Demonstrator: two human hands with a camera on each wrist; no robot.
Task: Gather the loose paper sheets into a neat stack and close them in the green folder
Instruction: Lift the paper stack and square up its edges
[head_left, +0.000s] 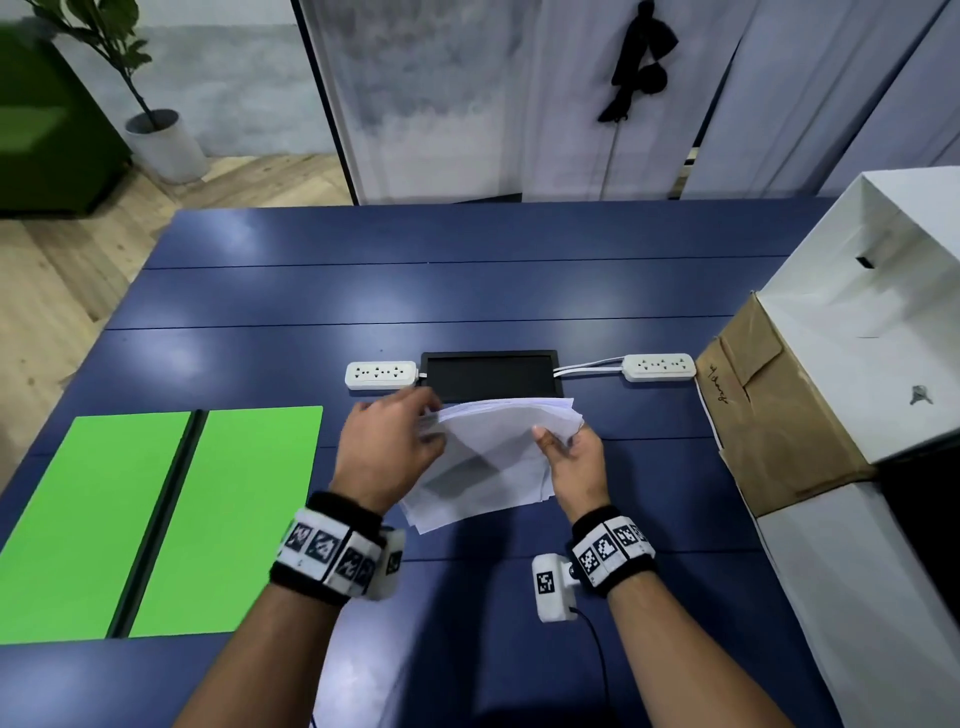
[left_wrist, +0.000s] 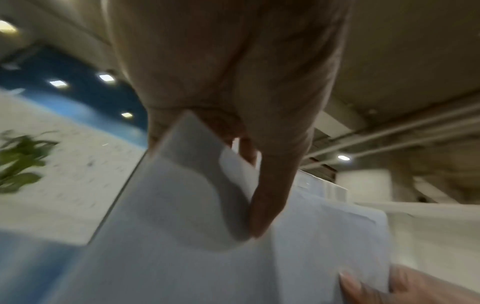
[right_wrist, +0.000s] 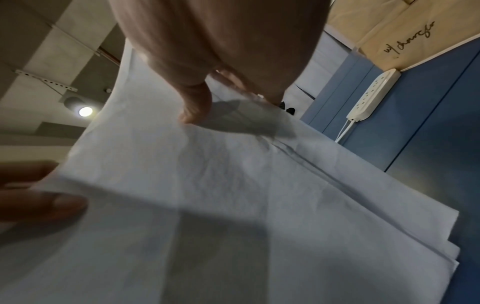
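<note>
A bundle of white paper sheets (head_left: 493, 457) is lifted off the blue table (head_left: 467, 291), its edges uneven and fanned at the bottom. My left hand (head_left: 395, 447) grips the bundle's left edge, and its thumb (left_wrist: 262, 205) lies across the front sheet (left_wrist: 182, 257). My right hand (head_left: 569, 457) holds the right edge, thumb (right_wrist: 194, 107) pressed on the paper (right_wrist: 207, 205) with the fingers behind it. The green folder (head_left: 161, 514) lies open and flat at the left of the table, dark spine in its middle.
Just beyond the papers lies a black flat panel (head_left: 491, 374) between two white power strips (head_left: 381, 375) (head_left: 658, 367). A brown and white cardboard box (head_left: 831, 374) fills the right side. A cable runs from the right wrist camera (head_left: 550, 584).
</note>
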